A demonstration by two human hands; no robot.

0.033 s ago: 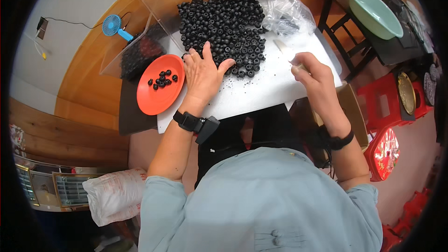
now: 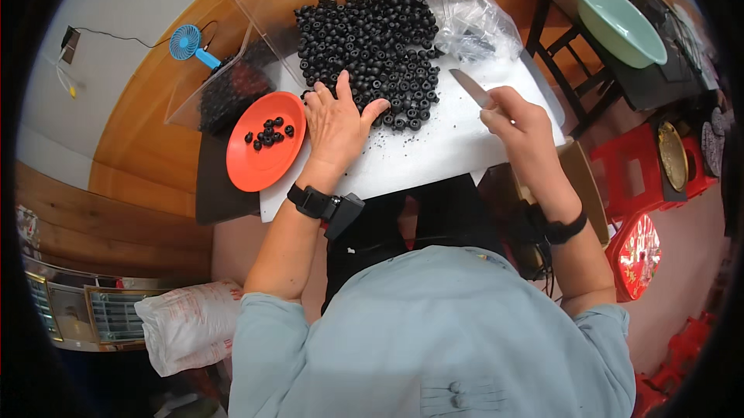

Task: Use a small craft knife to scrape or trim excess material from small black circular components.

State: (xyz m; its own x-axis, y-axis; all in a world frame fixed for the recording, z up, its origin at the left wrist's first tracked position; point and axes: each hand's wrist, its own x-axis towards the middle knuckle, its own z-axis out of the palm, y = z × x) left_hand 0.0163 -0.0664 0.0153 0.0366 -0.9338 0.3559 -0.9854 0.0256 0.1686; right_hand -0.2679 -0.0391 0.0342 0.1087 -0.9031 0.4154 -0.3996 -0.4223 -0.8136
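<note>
A large pile of small round black rings or beads [image 2: 372, 38], each with a hole, covers the far part of a white foam board [image 2: 434, 154]. Fingers spread, my left hand [image 2: 339, 120] lies at the pile's near left edge, touching or just over it; I see nothing held in it. My right hand [image 2: 521, 120] grips a small knife [image 2: 470, 87] whose blade points up and left toward the pile. Just left of my left hand, an orange-red plate [image 2: 260, 166] carries several of the black pieces [image 2: 269, 133]. Dark crumbs are scattered on the board.
A clear plastic bin [image 2: 256, 50] with dark pieces stands at far left, near a blue fan [image 2: 186, 42]. Behind the board's right side lies a clear plastic bag [image 2: 480, 23]. At right are a green basin [image 2: 616, 23], a cardboard box [image 2: 585, 185] and red stools [image 2: 632, 158].
The knife has turned in my right hand, so its blade's flat side now shows darker and broader. My left hand has not visibly moved.
</note>
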